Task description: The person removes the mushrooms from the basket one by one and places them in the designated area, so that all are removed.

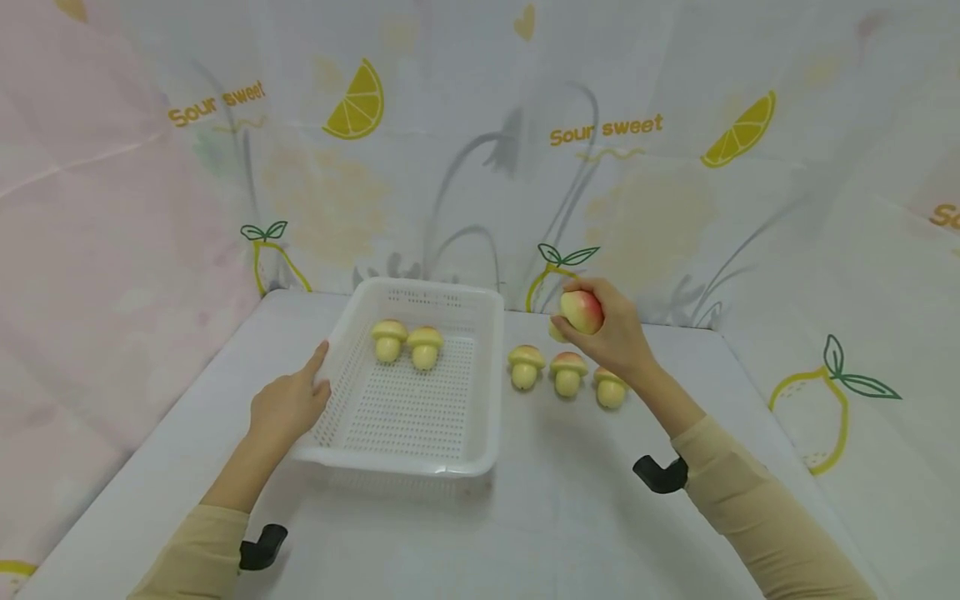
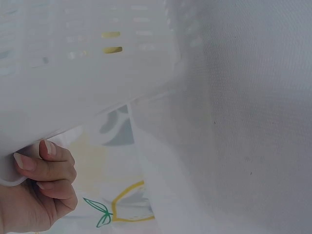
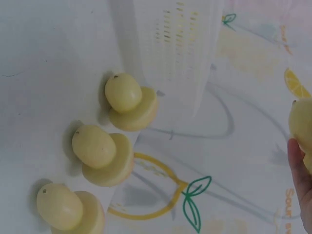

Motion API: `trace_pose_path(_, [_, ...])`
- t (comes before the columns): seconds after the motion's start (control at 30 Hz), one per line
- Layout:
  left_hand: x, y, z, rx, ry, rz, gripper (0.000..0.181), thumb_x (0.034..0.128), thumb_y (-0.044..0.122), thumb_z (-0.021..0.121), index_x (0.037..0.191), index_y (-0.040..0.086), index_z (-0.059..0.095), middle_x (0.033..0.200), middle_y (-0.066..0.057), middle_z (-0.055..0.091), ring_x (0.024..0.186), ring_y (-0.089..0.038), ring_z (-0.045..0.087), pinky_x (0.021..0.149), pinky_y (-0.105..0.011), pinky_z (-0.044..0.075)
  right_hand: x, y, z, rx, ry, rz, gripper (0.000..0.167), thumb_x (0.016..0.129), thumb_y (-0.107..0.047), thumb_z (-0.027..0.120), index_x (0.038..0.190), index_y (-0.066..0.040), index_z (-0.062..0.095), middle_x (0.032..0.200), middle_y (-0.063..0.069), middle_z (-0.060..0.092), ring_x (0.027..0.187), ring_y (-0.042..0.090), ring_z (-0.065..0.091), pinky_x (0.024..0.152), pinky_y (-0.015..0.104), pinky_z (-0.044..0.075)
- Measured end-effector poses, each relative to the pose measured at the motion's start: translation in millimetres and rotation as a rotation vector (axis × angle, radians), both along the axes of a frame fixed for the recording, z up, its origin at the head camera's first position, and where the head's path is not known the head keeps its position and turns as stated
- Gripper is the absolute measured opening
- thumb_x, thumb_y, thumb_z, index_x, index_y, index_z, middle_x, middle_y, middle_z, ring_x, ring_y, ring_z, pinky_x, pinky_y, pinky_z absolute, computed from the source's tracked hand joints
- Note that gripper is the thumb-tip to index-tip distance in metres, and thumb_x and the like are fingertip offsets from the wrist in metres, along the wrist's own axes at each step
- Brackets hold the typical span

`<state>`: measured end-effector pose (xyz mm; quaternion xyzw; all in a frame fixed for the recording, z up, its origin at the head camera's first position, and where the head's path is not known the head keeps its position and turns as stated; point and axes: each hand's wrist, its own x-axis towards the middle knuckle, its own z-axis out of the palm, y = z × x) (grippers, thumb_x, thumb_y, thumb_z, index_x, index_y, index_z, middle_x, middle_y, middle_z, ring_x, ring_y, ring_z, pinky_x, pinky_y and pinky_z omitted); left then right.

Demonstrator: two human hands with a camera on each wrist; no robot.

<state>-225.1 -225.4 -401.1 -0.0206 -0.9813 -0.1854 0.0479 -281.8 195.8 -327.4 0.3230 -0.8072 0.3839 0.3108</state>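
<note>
My left hand (image 1: 288, 406) grips the left rim of a white plastic basket (image 1: 491, 400); in the left wrist view its fingers (image 2: 56, 168) curl at the basket's edge (image 2: 73, 109). Inside the basket, toward the back, two yellow mushroom-shaped pieces (image 1: 387, 340) (image 1: 425, 347) lie side by side. My right hand (image 1: 611, 333) holds up another piece with a red-blushed cap (image 1: 582, 312), pinched between thumb and fingers above the table. The right wrist view catches part of this held piece (image 3: 302, 122) at its right edge, beside a finger (image 3: 297, 165).
Three similar pieces (image 1: 526, 367) (image 1: 567, 373) (image 1: 611, 388) stand in a row on the white table (image 1: 570, 517), right of the basket and below my right hand. A patterned cloth (image 1: 465, 167) hangs behind the table and at both sides.
</note>
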Motion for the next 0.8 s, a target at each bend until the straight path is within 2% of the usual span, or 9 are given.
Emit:
trace_pose_path(0.23, [1.2,0.3,1.1,0.001,-0.004,0.000,0.058,0.0970,0.021,0.042,0.150,0.003,0.026,0.050,-0.003,0.038,0.044,-0.015,0.033,0.040,-0.027,0.031,1.3,2.3,-6.9,0.018,-0.011,-0.011,0.043,0.071,-0.001,0.081,0.108,0.002,0.059,0.103,0.013,0.065,0.082,0.019,0.058,0.071,0.016,0.046])
trace_pose_path(0.4, [0.4,-0.5,-0.8,-0.004,-0.001,0.005,0.058,0.0971,0.022,0.042,0.150,0.004,0.027,0.050,-0.004,0.038,0.044,-0.016,0.034,0.040,-0.028,0.032,2.0,1.6,-14.8,0.040,-0.050,-0.012,0.041,0.072,-0.003,0.081,0.107,0.000,0.059,0.099,0.011,0.064,0.079,0.019,0.058,0.067,0.024,0.049])
trace_pose_path(0.53, [-0.2,-0.7,-1.5,-0.008,0.007,0.005,0.058,0.0970,0.022,0.043,0.150,0.004,0.027,0.049,-0.004,0.038,0.044,-0.016,0.033,0.040,-0.028,0.032,2.2,1.0,-22.1,0.072,-0.078,-0.005,0.039,0.073,-0.007,0.080,0.107,-0.003,0.060,0.098,0.008,0.064,0.081,0.018,0.059,0.067,0.030,0.051])
trace_pose_path(0.8, [-0.6,-0.3,-1.1,-0.016,0.001,0.011,0.058,0.0972,0.023,0.041,0.151,0.006,0.026,0.050,-0.005,0.039,0.045,-0.017,0.034,0.040,-0.029,0.032,5.9,-2.8,-32.7,0.114,-0.095,0.018,0.040,0.072,-0.007,0.081,0.106,-0.003,0.060,0.098,0.009,0.064,0.081,0.021,0.060,0.070,0.035,0.051])
